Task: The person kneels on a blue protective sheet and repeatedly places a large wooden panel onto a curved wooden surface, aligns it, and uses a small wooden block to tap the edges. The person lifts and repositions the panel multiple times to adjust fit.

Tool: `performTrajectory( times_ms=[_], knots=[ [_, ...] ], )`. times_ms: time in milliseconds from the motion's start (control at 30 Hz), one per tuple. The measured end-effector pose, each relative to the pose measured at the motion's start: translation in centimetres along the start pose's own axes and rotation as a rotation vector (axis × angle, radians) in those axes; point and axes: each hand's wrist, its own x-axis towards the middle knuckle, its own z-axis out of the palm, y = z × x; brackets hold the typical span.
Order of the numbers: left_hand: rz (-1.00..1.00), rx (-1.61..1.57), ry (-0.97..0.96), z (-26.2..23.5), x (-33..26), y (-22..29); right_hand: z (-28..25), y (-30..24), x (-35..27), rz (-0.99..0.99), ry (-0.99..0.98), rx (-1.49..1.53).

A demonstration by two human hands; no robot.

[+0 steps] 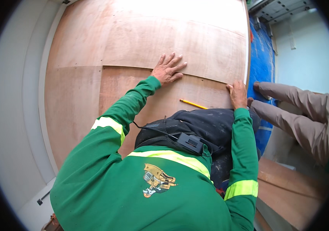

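Taking up the most room, a pale plywood sheet (153,42) lies flat, its near edge running along a slightly darker wood panel (122,86). Person in a green long-sleeved top (106,181) with yellow reflective bands is bent over both, dark trousers (222,121) just below that edge. Co-worker off to the right, only the brownish-grey trouser legs (295,106) clear from where I stand. Blue covering (260,57) beyond the panels' right side. Left hand (167,70): palm down, fingers spread wide, pressed flat across the sheet's near edge, holding nothing. Right hand (237,93): at the sheet's near right corner, fingers bent, thumb raised; can't tell whether it pinches the edge or just rests there. Black boxy device (190,143) with a cable at the waist. Smallest: yellow pencil (193,104) on the darker panel, between the hands, touched by neither.
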Motion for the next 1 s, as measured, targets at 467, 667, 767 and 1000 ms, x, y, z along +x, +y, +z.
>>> performTrajectory(
  times_ms=[467, 667, 767, 1000],
  knots=[
    [-0.616, 0.125, 0.255, -0.4, -0.9, -10.8, -1.8, -1.7, -0.2, 0.121, -0.056, -0.013],
    [-0.608, 0.105, 0.178, -1.7, -1.7, -10.7, -3.2, -6.0, 2.1, 0.343, -0.127, -0.046],
    [-0.512, 0.020, 0.481, -0.2, -2.6, -12.2, -4.2, -10.8, 5.0, 0.151, 0.113, 0.016],
    [-0.996, 0.160, 0.529, -2.8, -14.9, -22.4, -0.8, -23.0, 9.4, -0.048, 0.292, 0.139]
  ],
)
